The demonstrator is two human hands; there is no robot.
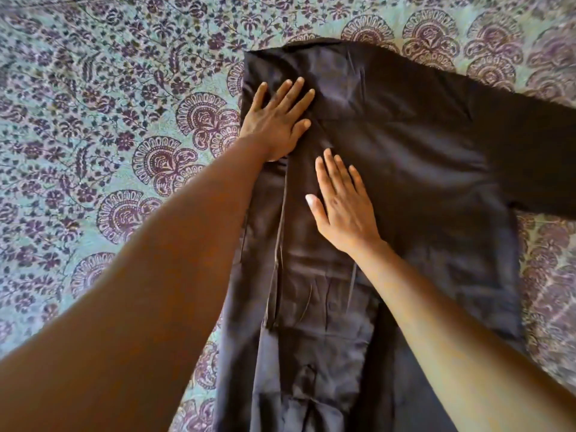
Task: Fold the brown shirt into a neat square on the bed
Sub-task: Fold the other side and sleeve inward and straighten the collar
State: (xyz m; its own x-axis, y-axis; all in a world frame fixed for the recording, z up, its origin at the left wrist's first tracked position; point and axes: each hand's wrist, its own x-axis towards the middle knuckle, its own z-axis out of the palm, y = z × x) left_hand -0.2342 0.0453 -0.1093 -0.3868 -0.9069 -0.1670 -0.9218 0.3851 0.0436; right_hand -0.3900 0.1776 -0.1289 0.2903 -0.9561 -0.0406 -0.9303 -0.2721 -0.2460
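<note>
The dark brown shirt (411, 169) lies spread on the bed, collar end far from me. Its left side is folded inward, with the folded sleeve running down the middle toward me. The right sleeve stretches flat out to the right edge of view. My left hand (277, 120) presses flat on the folded upper left part, fingers spread. My right hand (343, 204) lies flat, palm down, just right of the folded sleeve near the shirt's centre. Neither hand grips any cloth.
The bed is covered by a teal sheet with purple floral and paisley print (109, 135), showing on the left, along the top and at the right edge (548, 275).
</note>
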